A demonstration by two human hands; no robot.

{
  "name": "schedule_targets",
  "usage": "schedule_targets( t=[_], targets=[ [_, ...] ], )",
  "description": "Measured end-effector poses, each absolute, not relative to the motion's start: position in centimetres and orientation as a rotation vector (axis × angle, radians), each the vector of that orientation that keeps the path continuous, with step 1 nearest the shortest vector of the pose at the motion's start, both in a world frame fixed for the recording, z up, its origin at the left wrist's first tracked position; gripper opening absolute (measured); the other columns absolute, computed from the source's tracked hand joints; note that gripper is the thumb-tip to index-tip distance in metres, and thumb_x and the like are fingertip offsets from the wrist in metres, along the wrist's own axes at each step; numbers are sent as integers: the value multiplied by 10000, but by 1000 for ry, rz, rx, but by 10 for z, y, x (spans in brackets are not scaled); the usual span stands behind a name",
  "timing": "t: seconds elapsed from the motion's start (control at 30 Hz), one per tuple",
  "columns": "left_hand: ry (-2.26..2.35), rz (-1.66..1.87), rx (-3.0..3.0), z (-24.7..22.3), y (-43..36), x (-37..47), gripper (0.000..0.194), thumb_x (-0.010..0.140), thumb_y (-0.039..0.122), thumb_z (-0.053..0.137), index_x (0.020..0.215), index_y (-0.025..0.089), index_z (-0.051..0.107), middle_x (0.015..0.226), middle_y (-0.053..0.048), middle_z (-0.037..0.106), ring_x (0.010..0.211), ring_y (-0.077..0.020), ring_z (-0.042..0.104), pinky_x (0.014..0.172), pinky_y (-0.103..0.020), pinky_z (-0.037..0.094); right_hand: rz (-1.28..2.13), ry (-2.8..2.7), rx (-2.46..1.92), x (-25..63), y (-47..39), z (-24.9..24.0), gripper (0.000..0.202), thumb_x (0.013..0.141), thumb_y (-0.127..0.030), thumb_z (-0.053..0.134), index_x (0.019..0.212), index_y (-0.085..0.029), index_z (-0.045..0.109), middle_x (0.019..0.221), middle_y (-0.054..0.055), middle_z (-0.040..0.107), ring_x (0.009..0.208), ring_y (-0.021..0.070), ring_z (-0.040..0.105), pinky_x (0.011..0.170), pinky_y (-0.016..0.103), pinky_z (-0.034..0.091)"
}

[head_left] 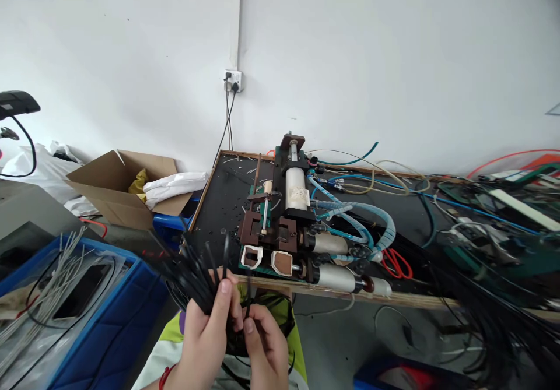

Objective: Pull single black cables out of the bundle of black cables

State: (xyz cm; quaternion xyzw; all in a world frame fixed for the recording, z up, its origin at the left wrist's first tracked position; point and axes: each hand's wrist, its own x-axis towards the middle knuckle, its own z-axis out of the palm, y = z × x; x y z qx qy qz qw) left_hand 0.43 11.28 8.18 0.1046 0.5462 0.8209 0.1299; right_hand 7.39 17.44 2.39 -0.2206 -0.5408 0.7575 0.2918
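Observation:
A bundle of thin black cables point(192, 276) fans up and to the left out of my left hand point(205, 331), whose fingers are wrapped round it. Close by on the right, my right hand point(266, 343) pinches a single black cable point(248, 288) between thumb and fingers. Both hands are low in the middle, in front of the bench's near edge. Just beyond them stands a pneumatic machine point(280, 221) with metal cylinders and two pale-rimmed blocks at its front. More black cable hangs below my hands over the lap.
A blue bin point(126, 314) with pale wires and a phone point(83, 291) is at the left, a cardboard box point(109, 189) behind it. Blue hoses point(387, 227) curl right of the machine. Black cables point(494, 320) hang over the bench edge at the right.

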Motion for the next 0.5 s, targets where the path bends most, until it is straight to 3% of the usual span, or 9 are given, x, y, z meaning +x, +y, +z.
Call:
schedule_targets(
  t=[0.1, 0.27, 0.4, 0.5],
  targets=[
    [1435, 2513, 191, 85, 113, 1, 290, 1010, 498, 661, 930, 221, 630, 565, 77, 480, 376, -80, 401, 377, -189, 345, 2342, -1081, -554, 67, 182, 16, 394, 914, -589, 746, 808, -216, 681, 547, -43, 482, 525, 137, 360, 554, 264, 299],
    [1366, 2591, 121, 92, 113, -6, 314, 968, 483, 730, 875, 197, 642, 535, 100, 377, 397, -44, 235, 380, -156, 244, 2538, -746, -460, 57, 188, 7, 302, 889, -483, 805, 837, -222, 663, 490, -86, 386, 499, 120, 240, 533, 239, 291],
    [1385, 2572, 108, 91, 111, -7, 323, 934, 493, 768, 877, 193, 663, 541, 104, 350, 418, -48, 221, 385, -156, 235, 2583, -691, -396, 57, 185, 7, 308, 878, -482, 812, 818, -225, 653, 470, -97, 367, 486, 113, 217, 524, 232, 284],
    [1487, 2454, 135, 88, 108, -8, 325, 869, 461, 845, 1013, 193, 729, 569, 90, 415, 439, -58, 328, 418, -161, 312, 2513, -885, -380, 63, 180, 11, 355, 888, -531, 801, 809, -212, 665, 491, -74, 465, 450, 93, 279, 504, 233, 249]
  ],
)
